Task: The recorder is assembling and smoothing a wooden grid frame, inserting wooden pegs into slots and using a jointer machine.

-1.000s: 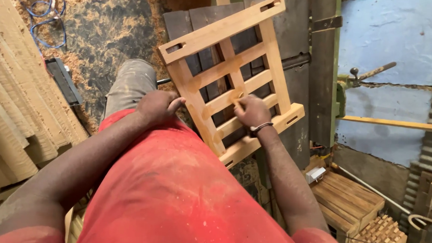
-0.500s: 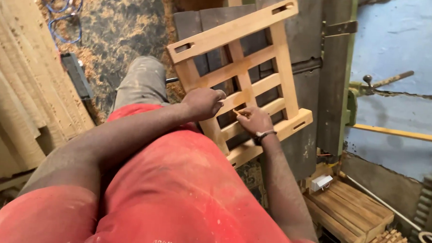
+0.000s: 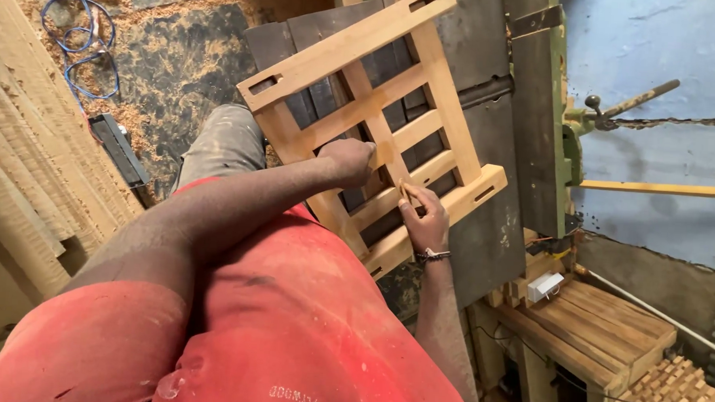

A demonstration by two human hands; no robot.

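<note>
We are steadying a pale wooden lattice frame (image 3: 376,122) lying diagonally ahead: left hand (image 3: 349,159) clenching its central upright, right hand (image 3: 422,219) pinching a lower crosspiece.

It was a woodworking shop: sawdust (image 3: 172,68) covered the floor, cut boards (image 3: 26,173) were stacked at one side, w/ a heavy steel machine (image 3: 535,112) and timber offcuts (image 3: 676,390).

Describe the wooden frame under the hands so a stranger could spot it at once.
Start at the dark grey machine bed in the middle of the view. Lying tilted across it is the pale wooden lattice frame, with the left hand and right hand on its inner slats. Unlike the stacked boards nearby, it is an open grid with slots cut in its rails.
</note>
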